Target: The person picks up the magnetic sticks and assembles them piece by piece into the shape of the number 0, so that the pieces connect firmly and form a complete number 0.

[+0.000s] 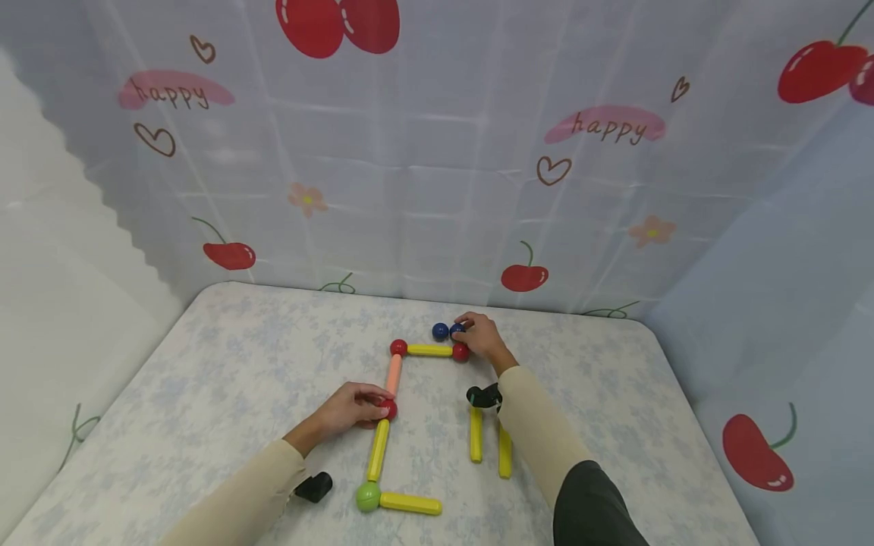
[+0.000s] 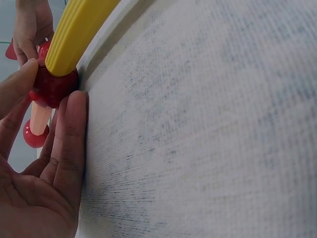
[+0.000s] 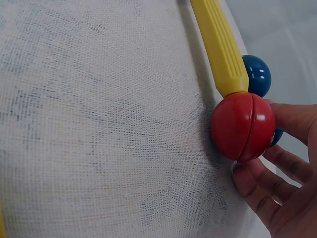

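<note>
My left hand [image 1: 353,406] pinches a red ball [image 2: 54,88] between thumb and fingers. This ball joins a pink rod [image 1: 394,375] to a yellow rod [image 1: 378,450]. At the pink rod's far end sits another red ball [image 1: 399,347], from which a yellow rod [image 1: 430,350] runs right to a third red ball [image 3: 242,126]. Just behind that one, my right hand [image 1: 482,336] grips a dark blue ball [image 1: 457,331], mostly hidden by fingers in the head view. A second blue ball [image 1: 440,331] lies beside it on the left.
Nearest me, a green ball [image 1: 368,497] joins the left yellow rod to another yellow rod [image 1: 411,503] pointing right. Two loose yellow rods [image 1: 476,435] lie beside the right forearm, partly under a black wrist camera [image 1: 483,396]. A printed curtain [image 1: 423,227] hangs behind the table [image 1: 273,341].
</note>
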A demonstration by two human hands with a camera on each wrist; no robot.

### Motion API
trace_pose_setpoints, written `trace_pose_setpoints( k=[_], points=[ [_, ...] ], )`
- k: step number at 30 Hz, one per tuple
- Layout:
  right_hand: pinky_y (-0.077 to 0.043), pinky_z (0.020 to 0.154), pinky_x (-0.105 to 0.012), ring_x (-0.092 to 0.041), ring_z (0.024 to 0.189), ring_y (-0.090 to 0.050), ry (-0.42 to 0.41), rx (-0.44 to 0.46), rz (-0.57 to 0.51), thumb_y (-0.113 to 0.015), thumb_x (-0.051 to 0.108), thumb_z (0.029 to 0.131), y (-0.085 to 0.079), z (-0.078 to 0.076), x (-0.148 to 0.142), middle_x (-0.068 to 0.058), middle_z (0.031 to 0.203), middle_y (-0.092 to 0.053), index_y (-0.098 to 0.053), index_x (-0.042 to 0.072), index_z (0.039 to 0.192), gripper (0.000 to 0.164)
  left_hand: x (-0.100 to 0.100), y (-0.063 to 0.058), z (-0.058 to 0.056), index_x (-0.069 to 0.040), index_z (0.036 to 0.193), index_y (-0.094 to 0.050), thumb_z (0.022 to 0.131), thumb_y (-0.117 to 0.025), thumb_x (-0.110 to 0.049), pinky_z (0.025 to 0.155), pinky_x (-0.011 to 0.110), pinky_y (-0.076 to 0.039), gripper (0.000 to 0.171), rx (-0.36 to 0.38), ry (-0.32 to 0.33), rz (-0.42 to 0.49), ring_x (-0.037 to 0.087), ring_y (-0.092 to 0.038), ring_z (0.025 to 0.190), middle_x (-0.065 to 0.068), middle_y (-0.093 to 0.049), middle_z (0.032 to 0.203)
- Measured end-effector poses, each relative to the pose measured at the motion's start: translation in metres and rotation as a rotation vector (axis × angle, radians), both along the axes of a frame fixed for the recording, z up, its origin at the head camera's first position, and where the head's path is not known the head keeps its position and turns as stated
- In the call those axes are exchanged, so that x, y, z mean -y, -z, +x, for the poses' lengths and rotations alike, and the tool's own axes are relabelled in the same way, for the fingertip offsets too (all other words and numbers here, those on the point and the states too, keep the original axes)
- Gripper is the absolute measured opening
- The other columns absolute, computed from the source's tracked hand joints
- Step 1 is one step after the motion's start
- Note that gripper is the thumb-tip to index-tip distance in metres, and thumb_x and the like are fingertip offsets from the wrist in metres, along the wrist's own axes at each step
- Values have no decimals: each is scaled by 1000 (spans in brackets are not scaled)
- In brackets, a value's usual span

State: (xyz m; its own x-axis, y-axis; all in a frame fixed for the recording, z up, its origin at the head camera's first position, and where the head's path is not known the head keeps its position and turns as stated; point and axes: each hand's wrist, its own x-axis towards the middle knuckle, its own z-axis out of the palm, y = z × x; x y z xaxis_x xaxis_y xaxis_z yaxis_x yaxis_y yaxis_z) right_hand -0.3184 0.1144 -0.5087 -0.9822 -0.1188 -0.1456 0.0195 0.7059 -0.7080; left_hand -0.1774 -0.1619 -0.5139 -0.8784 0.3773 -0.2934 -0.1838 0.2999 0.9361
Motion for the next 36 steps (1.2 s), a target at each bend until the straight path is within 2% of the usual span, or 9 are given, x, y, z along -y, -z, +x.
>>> trace_pose_setpoints(
  k=[3, 6, 9, 11, 15, 20, 25, 28, 36],
  points=[
    [-48, 94, -42, -30, 108, -54, 6, 10, -11, -67, 17, 92, -2, 1, 0, -16, 120, -59, -63, 9, 121, 31, 0, -1, 1, -1, 123, -64, 87, -72, -17, 73, 34, -57, 40, -1, -9, -9, 17, -66, 83, 7, -66, 102],
    [-48, 93, -41, -29, 108, -54, 9, 14, -21, -67, 16, 92, -3, 2, 1, -16, 121, -59, -63, 9, 121, 31, 3, -1, 4, -6, 124, -65, 86, -74, -19, 69, 33, -57, 41, -31, -14, -54, 18, -64, 77, 8, -63, 103],
    [-49, 92, -40, -29, 108, -55, 12, 14, -29, -67, 15, 92, -4, 3, 1, -16, 121, -59, -64, 9, 121, 30, 9, -7, 11, -10, 122, -67, 84, -76, -21, 64, 32, -56, 40, -101, 3, -142, 18, -59, 71, 9, -59, 104],
    [-49, 91, -40, -29, 108, -55, 16, 16, -30, -67, 15, 92, -4, 3, 1, -15, 122, -59, -64, 9, 121, 30, 12, -16, 20, -12, 119, -67, 83, -77, -20, 62, 31, -54, 38, -151, 30, -205, 18, -57, 69, 10, -58, 105],
    [-49, 91, -39, -30, 110, -54, 22, 20, -26, -67, 15, 92, -5, 3, 1, -15, 123, -60, -63, 9, 122, 31, 16, -34, 40, -13, 114, -66, 85, -75, -20, 59, 29, -51, 32, -205, 163, -274, 18, -58, 71, 9, -59, 101],
    [-48, 94, -40, -31, 114, -53, 42, 17, -30, -67, 14, 92, -6, 3, -1, -15, 124, -59, -63, 9, 122, 31, 14, -46, 59, -15, 111, -63, 87, -73, -20, 61, 28, -48, 26, -170, 349, -258, 16, -60, 75, 6, -60, 96],
    [-48, 93, -41, -31, 112, -53, 50, 23, -53, -67, 14, 92, -5, 6, -1, -16, 124, -59, -64, 9, 121, 30, 10, -45, 70, -12, 107, -67, 87, -72, -14, 65, 26, -47, 22, -100, 434, -217, 12, -57, 74, 2, -59, 92],
    [-48, 93, -41, -31, 112, -53, 51, 29, -58, -67, 14, 92, -3, 7, -1, -15, 123, -58, -64, 9, 121, 30, 9, -43, 74, -10, 103, -70, 85, -73, -11, 65, 23, -46, 18, -106, 465, -214, 8, -53, 74, 0, -59, 87],
    [-46, 97, -43, -31, 115, -53, 48, 15, -66, -67, 13, 91, -2, 7, -1, -16, 123, -59, -64, 8, 119, 29, 5, -35, 73, -9, 93, -75, 81, -76, -9, 59, 19, -41, 12, -118, 461, -209, 4, -51, 69, -6, -62, 79]
  ],
)
